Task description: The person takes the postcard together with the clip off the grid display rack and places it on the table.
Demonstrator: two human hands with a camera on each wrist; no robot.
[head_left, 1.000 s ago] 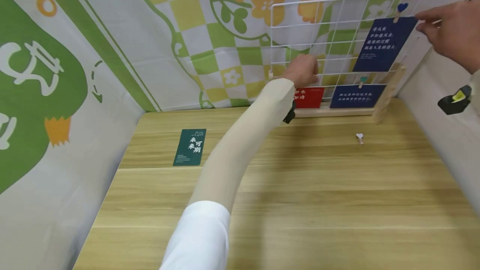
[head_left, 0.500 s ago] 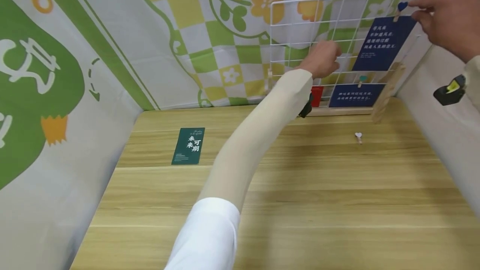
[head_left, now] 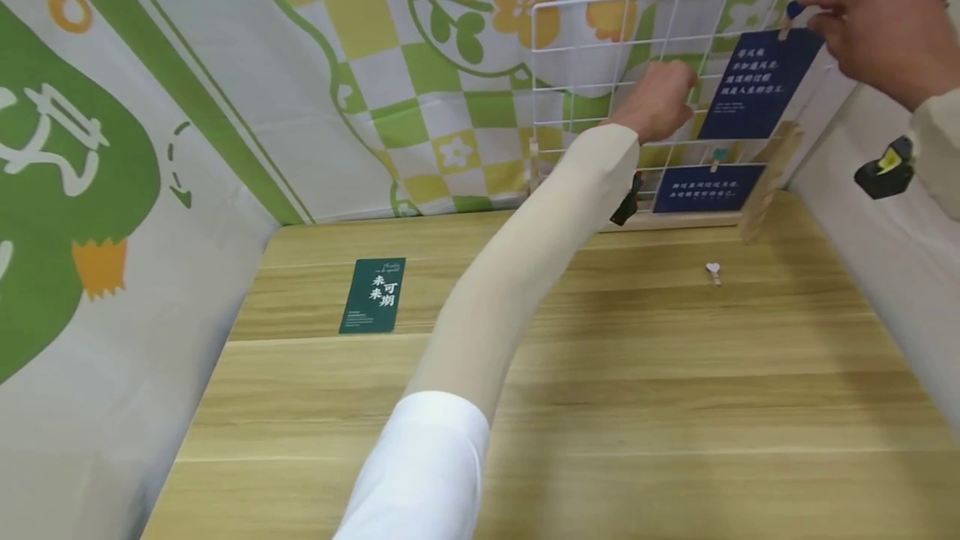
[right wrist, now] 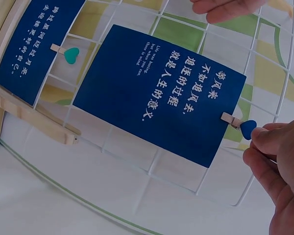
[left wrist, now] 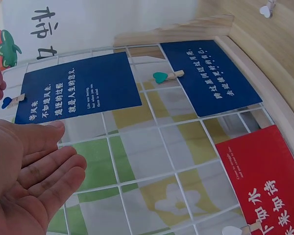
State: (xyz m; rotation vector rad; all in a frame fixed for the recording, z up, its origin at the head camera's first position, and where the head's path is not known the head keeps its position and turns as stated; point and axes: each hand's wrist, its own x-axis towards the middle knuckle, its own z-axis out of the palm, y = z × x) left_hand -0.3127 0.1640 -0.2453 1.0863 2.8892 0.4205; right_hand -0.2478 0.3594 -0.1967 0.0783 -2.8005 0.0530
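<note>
A navy card [right wrist: 157, 98] with white writing hangs on a white wire grid [head_left: 570, 44]. At its top edge is a small wooden clothespin [right wrist: 232, 120] with a blue heart. The right hand [head_left: 892, 32] has its fingertips right at this heart, with the index finger overlapping its edge in the head view. The left hand [left wrist: 34, 181] is beside the same card, palm showing and thumb near the card's edge, with nothing in its fingers. Lower on the grid hang a second navy card [left wrist: 210, 76] with a teal-heart clothespin [left wrist: 167, 77] and a red card [left wrist: 264, 181].
The grid stands in a wooden base [head_left: 675, 222] against a printed curtain at the back of the table [head_left: 600, 423]. A dark green card [head_left: 372, 296] lies at the left. A loose white-heart clothespin [head_left: 713, 273] lies in front of the base.
The left hand has moved right and up along the grid, towards the upper navy card. The right hand has shifted from that card's corner up to the blue heart of its clothespin.
</note>
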